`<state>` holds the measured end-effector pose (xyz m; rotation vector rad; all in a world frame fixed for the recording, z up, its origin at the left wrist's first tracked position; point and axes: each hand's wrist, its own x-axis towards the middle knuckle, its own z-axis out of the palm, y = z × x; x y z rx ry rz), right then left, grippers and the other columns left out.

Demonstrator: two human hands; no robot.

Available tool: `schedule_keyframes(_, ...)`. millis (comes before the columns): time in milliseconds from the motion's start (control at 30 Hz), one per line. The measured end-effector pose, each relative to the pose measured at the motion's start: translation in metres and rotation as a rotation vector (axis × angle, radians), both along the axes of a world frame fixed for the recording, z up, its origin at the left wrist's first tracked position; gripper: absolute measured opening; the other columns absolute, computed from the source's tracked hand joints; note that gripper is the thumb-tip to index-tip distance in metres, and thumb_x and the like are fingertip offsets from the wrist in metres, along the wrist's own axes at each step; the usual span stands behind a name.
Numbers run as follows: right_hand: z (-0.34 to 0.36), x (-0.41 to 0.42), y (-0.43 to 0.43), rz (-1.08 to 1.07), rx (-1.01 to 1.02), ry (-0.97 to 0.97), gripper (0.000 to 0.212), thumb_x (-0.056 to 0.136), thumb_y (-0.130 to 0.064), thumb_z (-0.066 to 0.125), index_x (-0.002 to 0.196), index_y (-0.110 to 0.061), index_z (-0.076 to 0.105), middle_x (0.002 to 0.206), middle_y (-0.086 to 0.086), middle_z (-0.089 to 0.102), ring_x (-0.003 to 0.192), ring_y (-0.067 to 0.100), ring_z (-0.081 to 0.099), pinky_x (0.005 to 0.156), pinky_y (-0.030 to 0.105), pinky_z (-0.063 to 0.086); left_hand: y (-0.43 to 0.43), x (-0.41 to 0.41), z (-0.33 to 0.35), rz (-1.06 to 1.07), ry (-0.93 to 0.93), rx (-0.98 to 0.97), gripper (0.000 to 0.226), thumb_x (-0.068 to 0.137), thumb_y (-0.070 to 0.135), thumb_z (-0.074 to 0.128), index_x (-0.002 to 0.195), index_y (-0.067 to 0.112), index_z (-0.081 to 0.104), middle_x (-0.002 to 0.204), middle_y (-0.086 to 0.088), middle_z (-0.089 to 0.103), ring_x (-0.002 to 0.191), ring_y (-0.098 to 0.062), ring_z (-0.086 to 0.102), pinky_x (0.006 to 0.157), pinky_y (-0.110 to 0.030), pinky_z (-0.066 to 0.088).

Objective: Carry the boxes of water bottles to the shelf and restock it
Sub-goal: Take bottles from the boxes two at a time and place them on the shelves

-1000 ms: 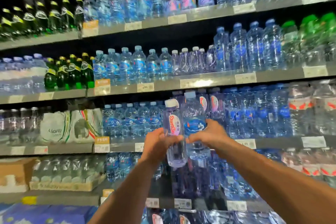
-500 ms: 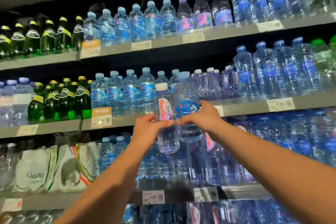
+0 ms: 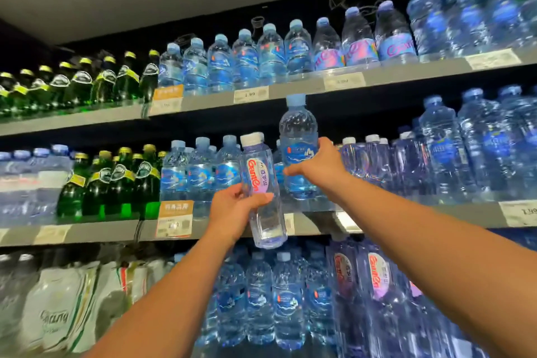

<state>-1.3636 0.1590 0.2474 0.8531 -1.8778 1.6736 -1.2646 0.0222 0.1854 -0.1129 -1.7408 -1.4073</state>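
Two hands, left hand one white-capped bottle, right hand one blue-capped bottle

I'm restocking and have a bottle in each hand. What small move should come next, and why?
Probably ease the blue-cap bottle in the right hand forward and down onto the middle shelf: it hangs just above the ledge, beside matching bottles. The left hand can wait with the white-cap bottle.

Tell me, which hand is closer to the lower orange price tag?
Left. The left hand, gripping the white-capped bottle, is just right of the orange tag; the right hand, holding the blue-capped bottle, is farther right and higher.
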Motion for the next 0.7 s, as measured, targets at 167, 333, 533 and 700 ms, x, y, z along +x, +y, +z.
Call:
schedule_keyframes(167, 0.0, -0.033, -0.024, -0.021, 0.014, -0.014, 0.08, 0.058, -0.016, 0.09, 0.124, -0.007, 0.045, 0.113, 0.004, 0.057, 0.101, 0.023, 0.057, 0.081, 0.034, 0.048, -0.015, -0.008, 0.004, 0.028, 0.013, 0.008, 0.016, 0.074, 0.007, 0.075, 0.088, 0.011, 0.067, 0.088, -0.005, 0.072, 0.077, -0.017, 0.067, 0.063, -0.021, 0.048)
schedule_keyframes(333, -0.002, -0.058, -0.041, -0.035, 0.092, -0.124, 0.099, 0.051, -0.032, 0.093, 0.134, -0.009, 0.043, 0.129, 0.01, 0.056, 0.115, 0.03, 0.055, 0.095, 0.046, 0.049, -0.032, -0.013, 0.009, 0.029, 0.001, -0.005, 0.016, 0.074, 0.007, 0.075, 0.087, 0.013, 0.068, 0.084, 0.0, 0.072, 0.076, -0.013, 0.068, 0.069, -0.025, 0.049)
schedule_keyframes(533, -0.005, -0.071, -0.046, -0.038, 0.191, -0.101, 0.095, 0.049, -0.039, 0.092, 0.129, -0.009, 0.052, 0.124, 0.007, 0.06, 0.109, 0.026, 0.059, 0.091, 0.04, 0.051, -0.035, -0.028, 0.01, 0.016, 0.005, 0.035, 0.016, 0.076, 0.01, 0.075, 0.091, 0.005, 0.069, 0.094, -0.016, 0.073, 0.093, -0.034, 0.069, 0.086, -0.046, 0.055)
schedule_keyframes(700, -0.011, -0.071, -0.038, -0.002, 0.251, -0.171, 0.055, 0.06, -0.04, 0.085, 0.102, -0.012, 0.062, 0.096, 0.006, 0.065, 0.077, 0.017, 0.06, 0.055, 0.025, 0.042, -0.021, -0.041, 0.006, -0.047, -0.009, 0.051, 0.024, 0.075, 0.011, 0.076, 0.094, -0.001, 0.07, 0.097, -0.021, 0.072, 0.096, -0.039, 0.067, 0.089, -0.05, 0.053)
